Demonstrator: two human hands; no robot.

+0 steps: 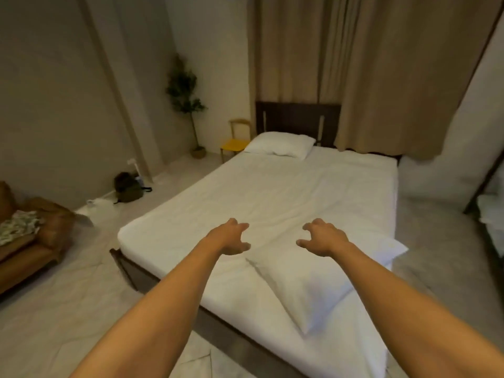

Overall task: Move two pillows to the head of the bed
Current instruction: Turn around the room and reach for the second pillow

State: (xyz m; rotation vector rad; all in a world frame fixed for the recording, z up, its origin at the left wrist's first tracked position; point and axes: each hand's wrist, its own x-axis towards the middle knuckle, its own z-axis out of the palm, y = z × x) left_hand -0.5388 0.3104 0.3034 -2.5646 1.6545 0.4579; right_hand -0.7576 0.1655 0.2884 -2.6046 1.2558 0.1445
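A white pillow (281, 144) lies at the head of the bed on the left side, against the dark headboard (298, 117). A second white pillow (313, 285) lies at the foot of the bed (245, 192), close below my arms. My left hand (230, 237) hovers over the sheet just beyond that pillow's far left corner, fingers spread and curled, holding nothing. My right hand (321, 237) hangs over the pillow's far edge, fingers apart, also holding nothing. Both arms are stretched forward over the foot of the bed.
A yellow chair (236, 143) and a potted plant (188, 105) stand left of the headboard. A backpack (129, 186) lies on the floor by the wall. A brown sofa (32, 241) stands at the left. Beige curtains (381, 77) hang behind the bed.
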